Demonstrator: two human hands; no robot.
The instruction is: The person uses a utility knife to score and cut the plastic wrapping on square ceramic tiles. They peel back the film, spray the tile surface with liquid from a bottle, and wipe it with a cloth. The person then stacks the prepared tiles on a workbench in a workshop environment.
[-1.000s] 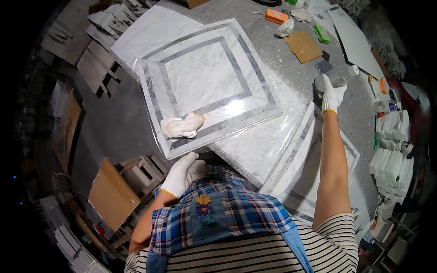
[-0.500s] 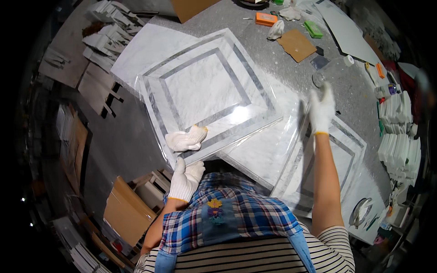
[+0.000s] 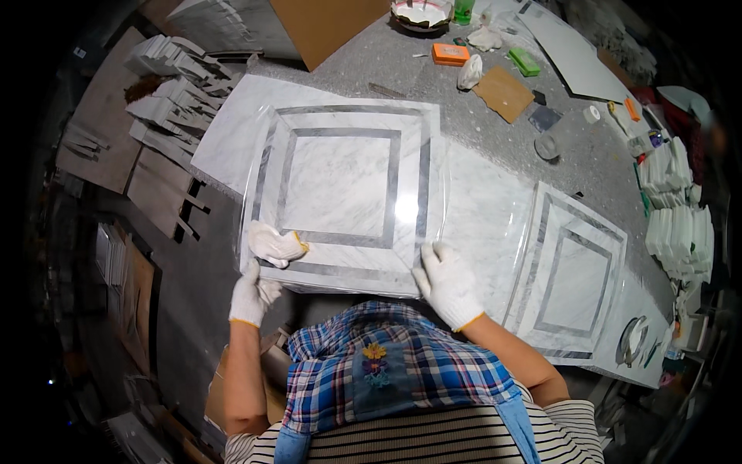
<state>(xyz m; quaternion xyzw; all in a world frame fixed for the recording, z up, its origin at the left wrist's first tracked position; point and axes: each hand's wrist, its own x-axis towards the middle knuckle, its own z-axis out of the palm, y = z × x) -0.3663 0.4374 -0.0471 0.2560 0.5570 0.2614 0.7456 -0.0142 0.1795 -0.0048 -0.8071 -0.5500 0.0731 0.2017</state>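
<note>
A square marble tile with two grey border bands and a clear film round its edges lies in front of me, its near edge at the table's edge. My left hand, in a white knit glove, is closed on its near left corner, thumb up at the edge. At the near right corner my right hand, gloved too, grips the edge with its fingers over the top; what its fingertips do underneath is hidden. A loose white glove rests on the tile close to my left hand.
A second banded tile lies to the right on white marble slabs. Farther back are an orange box, a green box, a brown cardboard piece and a clear jar. White stone pieces are stacked at the right.
The tile has turned from a slant to nearly square with me, the loose glove riding on it. My right hand has come from the far right to its near right corner.
</note>
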